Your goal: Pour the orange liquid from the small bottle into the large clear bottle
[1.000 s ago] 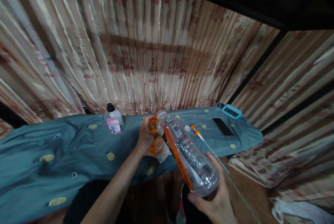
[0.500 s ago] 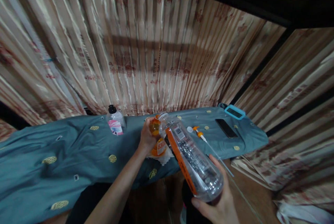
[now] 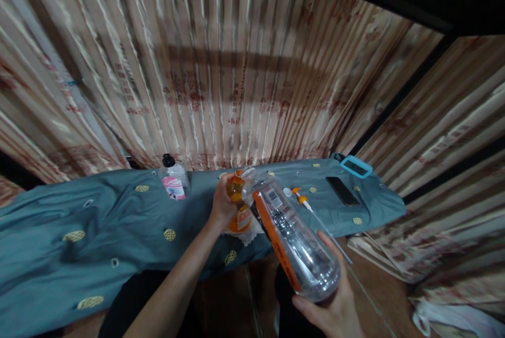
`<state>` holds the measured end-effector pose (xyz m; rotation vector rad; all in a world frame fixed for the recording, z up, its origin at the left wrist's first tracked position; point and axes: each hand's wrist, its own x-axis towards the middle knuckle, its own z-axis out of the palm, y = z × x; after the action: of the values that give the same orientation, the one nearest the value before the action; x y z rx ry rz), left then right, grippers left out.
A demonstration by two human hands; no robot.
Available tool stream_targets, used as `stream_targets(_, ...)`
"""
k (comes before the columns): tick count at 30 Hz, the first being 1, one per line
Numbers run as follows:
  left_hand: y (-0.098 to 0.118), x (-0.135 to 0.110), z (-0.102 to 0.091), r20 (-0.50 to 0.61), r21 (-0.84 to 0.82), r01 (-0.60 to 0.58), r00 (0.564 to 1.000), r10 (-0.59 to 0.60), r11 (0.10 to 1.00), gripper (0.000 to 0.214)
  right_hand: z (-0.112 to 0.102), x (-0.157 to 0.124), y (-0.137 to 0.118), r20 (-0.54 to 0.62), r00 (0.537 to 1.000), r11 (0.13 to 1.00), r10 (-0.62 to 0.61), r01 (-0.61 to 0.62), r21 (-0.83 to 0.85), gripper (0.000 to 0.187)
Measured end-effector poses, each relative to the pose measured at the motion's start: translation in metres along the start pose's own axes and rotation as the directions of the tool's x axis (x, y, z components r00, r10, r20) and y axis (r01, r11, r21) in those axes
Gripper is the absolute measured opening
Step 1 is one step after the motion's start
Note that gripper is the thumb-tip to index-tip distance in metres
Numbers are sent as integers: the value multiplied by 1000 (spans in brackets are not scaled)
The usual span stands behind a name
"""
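Observation:
My right hand (image 3: 335, 301) grips the base of a large clear plastic bottle (image 3: 295, 243) with an orange and black label. The bottle is tilted, its neck pointing up and left against the top of a smaller bottle of orange liquid (image 3: 240, 218). Around the upper part of that orange bottle my left hand (image 3: 223, 202) is closed. A crumpled white tissue (image 3: 249, 234) lies under the orange bottle. Whether liquid passes between the two necks I cannot tell. To the right lies an orange and white pump head with a long tube (image 3: 303, 200), beside a round white cap (image 3: 287, 191).
A clear bottle with a black cap and pink label (image 3: 173, 183) stands at left on the teal cloth (image 3: 134, 222). A dark phone (image 3: 341, 191) and a blue-framed device (image 3: 356, 166) lie at the right end. Pleated curtains (image 3: 221, 64) hang behind.
The view has shifted very slightly. Both hands keep their grips, and the large bottle stays tilted against the orange bottle, almost unmoved.

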<state>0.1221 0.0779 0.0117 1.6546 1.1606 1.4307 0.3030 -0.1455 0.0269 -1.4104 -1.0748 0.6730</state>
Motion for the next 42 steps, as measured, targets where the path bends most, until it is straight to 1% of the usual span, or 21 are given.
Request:
stream_targets(4, 0, 0, 0, -14, 8, -12, 1000, 12, 1000, 58, 0, -1, -1, -3, 1000, 1000, -6, 6, -6, 99)
stream_targets(9, 1, -1, 0, -6, -12, -4, 1000, 4, 1000, 58, 3, -1, -3, 2, 1000, 1000, -11, 11, 17, 98)
stream_targets(12, 2, -1, 0, -14, -13, -1, 1000, 1, 1000, 58, 3, 0, -3, 0, 1000, 1000, 2, -2, 13, 100)
stream_targets(20, 3, -1, 0, -25, 5, 6, 1000, -6, 1000, 55, 2, 0, -1, 9, 1000, 1000, -10, 10, -6, 107)
stream_targets(27, 6, -1, -1, -12, -29, 9, 1000, -9, 1000, 54, 2, -1, -2, -4, 999, 998, -38, 37, -54, 105)
stream_targets(33, 12, -1, -1, -22, -35, 4, 1000, -5, 999, 48, 3, -3, -4, -9, 998, 997, -56, 56, -45, 102)
stream_targets(37, 14, -1, -1, -9, -43, 31, 999, -31, 999, 50, -1, -1, 5, -22, 995, 994, -94, 92, -67, 100)
stream_targets(42, 16, 0, -1, -9, -31, 41, 999, -41, 999, 49, -17, 7, 23, 45, 979, 974, -199, 203, -99, 105)
